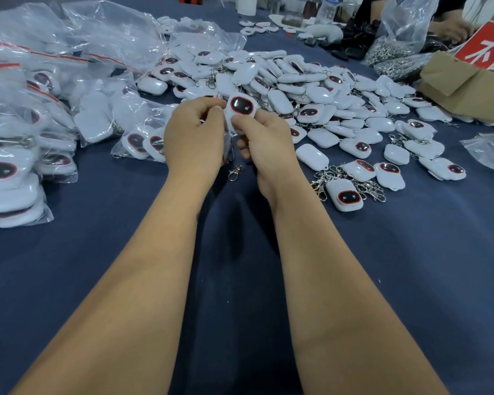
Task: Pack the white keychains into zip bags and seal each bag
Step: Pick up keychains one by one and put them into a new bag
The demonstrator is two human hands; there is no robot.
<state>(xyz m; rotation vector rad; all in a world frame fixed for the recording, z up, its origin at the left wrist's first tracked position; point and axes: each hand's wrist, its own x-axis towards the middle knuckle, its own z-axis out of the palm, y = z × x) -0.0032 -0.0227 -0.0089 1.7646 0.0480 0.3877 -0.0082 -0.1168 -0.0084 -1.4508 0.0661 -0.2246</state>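
Note:
Both hands meet above the blue table cloth point(126, 266). My left hand point(194, 138) and my right hand point(265, 138) pinch one white keychain point(241, 108) with a dark, red-rimmed face turned up. A thin clear zip bag seems to hang around it, hard to make out. Its metal clasp point(236, 172) dangles below between my wrists. Behind lies a big heap of loose white keychains point(311, 86). Filled zip bags point(26, 115) with red seal strips pile up on the left.
A cardboard box point(462, 84) with a red sign stands at the far right. Behind it, a bag of metal clasps point(394, 49) and another person's hand point(451, 29). A plastic bottle point(328, 10) stands at the back. Empty bags point(491, 149) lie at the right edge.

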